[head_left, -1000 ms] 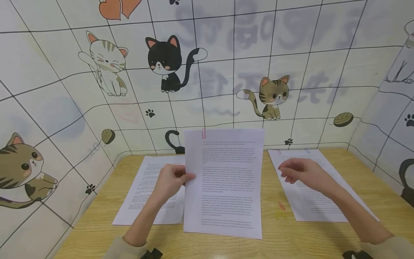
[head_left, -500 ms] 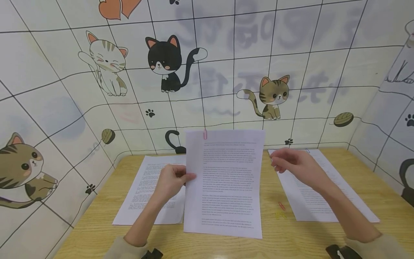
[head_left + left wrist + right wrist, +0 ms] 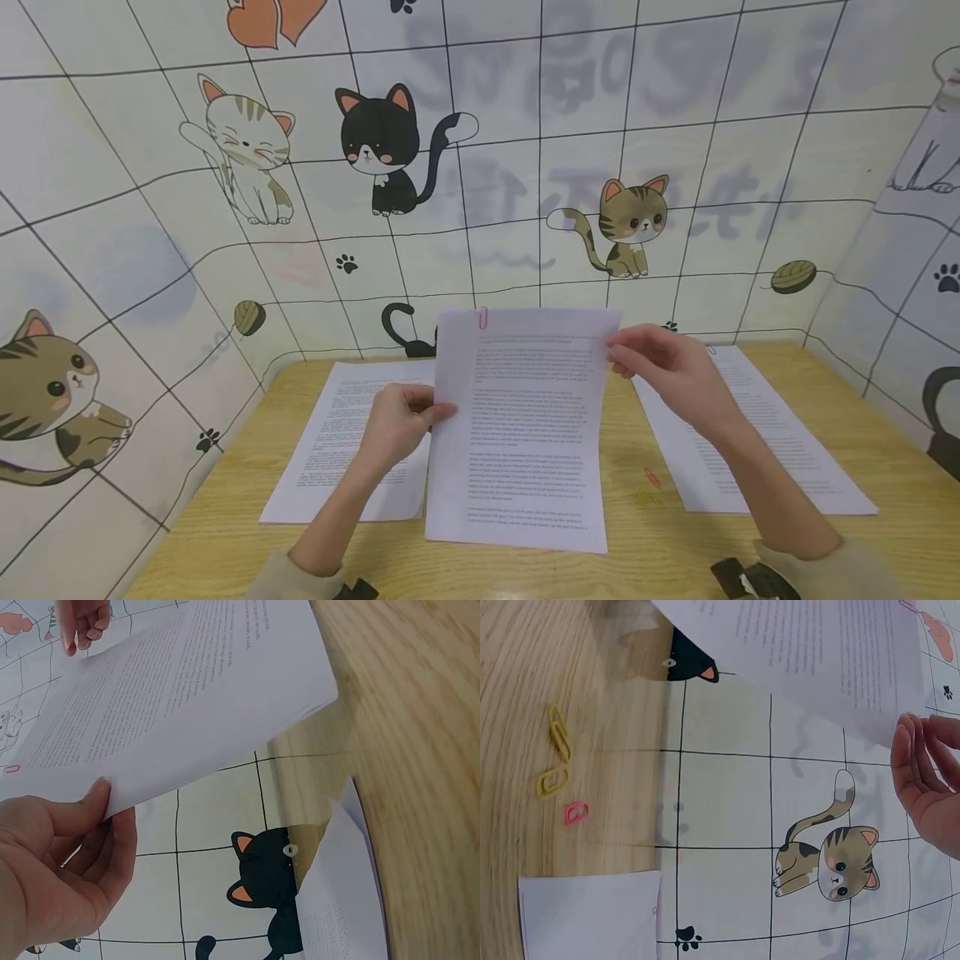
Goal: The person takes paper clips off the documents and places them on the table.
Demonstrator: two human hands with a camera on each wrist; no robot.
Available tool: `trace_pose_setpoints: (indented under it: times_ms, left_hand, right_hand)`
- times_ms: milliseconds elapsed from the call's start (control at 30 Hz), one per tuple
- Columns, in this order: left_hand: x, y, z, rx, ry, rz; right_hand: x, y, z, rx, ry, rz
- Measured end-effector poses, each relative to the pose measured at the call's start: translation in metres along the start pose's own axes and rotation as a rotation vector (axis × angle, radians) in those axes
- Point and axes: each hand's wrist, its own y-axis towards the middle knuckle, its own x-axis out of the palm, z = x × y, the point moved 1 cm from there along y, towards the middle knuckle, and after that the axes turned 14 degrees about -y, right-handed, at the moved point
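A printed paper stack [image 3: 525, 433] stands upright over the table at the middle, a pink paper clip [image 3: 483, 317] on its top edge toward the left. My left hand [image 3: 403, 421] pinches its left edge, thumb in front and fingers behind. At the upper right edge is my right hand [image 3: 667, 371], fingers bent and fingertips right at the paper. The right wrist view has this hand [image 3: 930, 776] by the sheet's corner, and I cannot tell whether it pinches the paper or a small thing. In the left wrist view the left thumb [image 3: 94, 799] lies on the page.
Another printed stack [image 3: 352, 442] lies on the wooden table [image 3: 225, 500] at the left. A clipped stack [image 3: 750, 442] lies at the right. Between it and the held paper are a pink clip [image 3: 652, 477] and yellow clips [image 3: 649, 497]. A cat-patterned wall sheet [image 3: 510, 167] rises behind the table.
My right hand has moved left and up, from over the right stack to the held paper's upper right edge. The held paper's top has tipped slightly right and down; my left hand keeps its grip.
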Motion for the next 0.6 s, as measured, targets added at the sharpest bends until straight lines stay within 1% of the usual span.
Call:
trace_pose_setpoints:
  times_ms: [167, 267, 333, 467, 600]
  left_hand:
    - [0.002, -0.001, 0.001, 0.051, 0.038, 0.009]
    - [0.003, -0.002, 0.001, 0.085, 0.055, 0.010]
    - [0.003, -0.003, 0.002, 0.095, 0.060, 0.009]
    - [0.006, -0.004, 0.003, 0.109, 0.074, 0.007]
    - [0.007, -0.005, 0.005, 0.120, 0.089, 0.002]
  right_hand:
    - [0.007, 0.005, -0.011, -0.045, 0.058, 0.052]
    - [0.011, 0.007, -0.020, -0.080, 0.062, 0.089]
    - [0.013, 0.009, -0.027, -0.109, 0.066, 0.112]
    - [0.020, 0.013, -0.040, -0.155, 0.047, 0.162]
    - [0.027, 0.016, -0.050, -0.179, 0.003, 0.200]
